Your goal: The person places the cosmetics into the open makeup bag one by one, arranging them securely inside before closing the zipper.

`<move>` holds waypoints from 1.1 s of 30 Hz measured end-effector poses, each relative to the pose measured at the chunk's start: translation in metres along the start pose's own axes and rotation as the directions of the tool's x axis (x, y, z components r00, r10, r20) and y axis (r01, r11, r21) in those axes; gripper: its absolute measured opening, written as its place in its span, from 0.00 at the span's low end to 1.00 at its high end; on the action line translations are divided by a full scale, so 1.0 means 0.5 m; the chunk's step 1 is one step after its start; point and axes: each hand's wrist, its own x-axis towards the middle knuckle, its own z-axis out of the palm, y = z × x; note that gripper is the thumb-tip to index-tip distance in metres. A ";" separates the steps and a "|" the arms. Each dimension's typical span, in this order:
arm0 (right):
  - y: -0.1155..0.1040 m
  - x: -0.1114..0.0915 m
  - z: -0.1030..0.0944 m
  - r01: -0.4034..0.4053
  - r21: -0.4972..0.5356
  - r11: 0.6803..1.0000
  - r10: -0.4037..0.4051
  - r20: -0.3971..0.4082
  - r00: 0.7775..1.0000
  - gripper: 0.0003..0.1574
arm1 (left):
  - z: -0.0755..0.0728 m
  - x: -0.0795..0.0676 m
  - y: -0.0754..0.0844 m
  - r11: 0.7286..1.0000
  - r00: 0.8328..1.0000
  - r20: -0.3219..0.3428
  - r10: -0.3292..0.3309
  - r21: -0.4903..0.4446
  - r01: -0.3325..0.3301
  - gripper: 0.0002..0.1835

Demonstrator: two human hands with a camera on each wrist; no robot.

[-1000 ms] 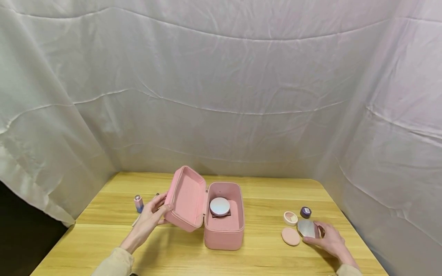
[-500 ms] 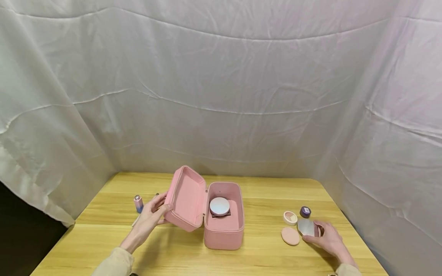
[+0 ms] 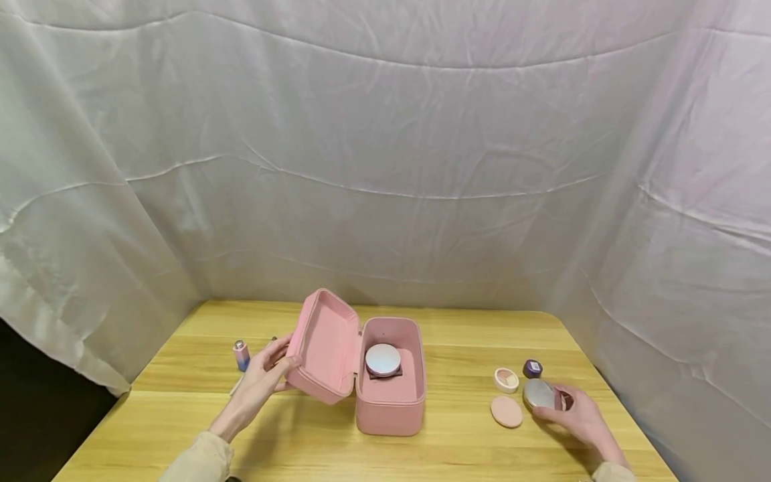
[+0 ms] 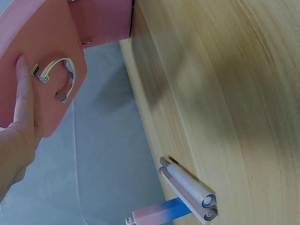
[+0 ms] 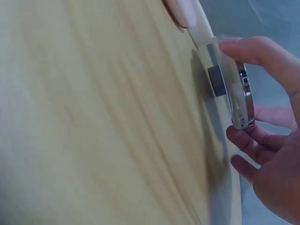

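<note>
A pink cosmetic case [image 3: 391, 418] stands on the table with its lid [image 3: 328, 341] swung out to the left. My left hand [image 3: 258, 378] holds the lid's outer end, thumb at the rim; the left wrist view shows a finger along its outside, near the metal handle [image 4: 70, 77]. Inside the case lies a round, pale compact [image 3: 383, 359] on a dark flat piece. At the right, my right hand [image 3: 577, 416] grips a round, silvery compact [image 3: 537, 395] between thumb and fingers. The right wrist view shows this compact tilted on edge, above its shadow.
Near the right hand lie a pink powder puff [image 3: 506, 411], a round three-colour palette [image 3: 506, 380] and a small dark purple jar [image 3: 533, 368]. On the left are a pink-and-blue tube [image 3: 241, 355] and two slim silvery tubes [image 4: 187, 185]. Pale cloth [image 3: 385, 167] hangs behind.
The right hand has shifted slightly to the right with the silvery compact, which has tilted and moved away from the powder puff. The left hand and lid look unchanged.
</note>
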 end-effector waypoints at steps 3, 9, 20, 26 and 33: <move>-0.002 0.001 -0.007 -0.012 0.010 1.000 0.012 -0.009 1.000 0.41 | 0.000 0.000 0.000 1.000 1.000 -0.001 0.002 0.001 -0.002 0.34; -0.014 0.005 -0.021 -0.050 0.027 0.998 0.050 0.007 0.999 0.46 | -0.001 0.000 0.000 1.000 1.000 -0.003 -0.002 0.006 0.002 0.34; -0.059 0.008 -0.028 -0.015 0.059 0.998 0.014 0.018 1.000 0.47 | 0.001 -0.002 0.001 1.000 1.000 -0.002 -0.009 0.008 0.009 0.34; -0.086 0.017 -0.026 0.043 0.042 0.998 -0.043 -0.003 0.999 0.46 | 0.001 -0.001 0.000 1.000 1.000 -0.003 -0.007 0.003 0.007 0.34; -0.119 0.030 -0.019 0.101 0.017 0.995 -0.101 -0.013 0.995 0.46 | 0.001 -0.002 0.001 1.000 1.000 -0.003 -0.006 0.004 0.006 0.34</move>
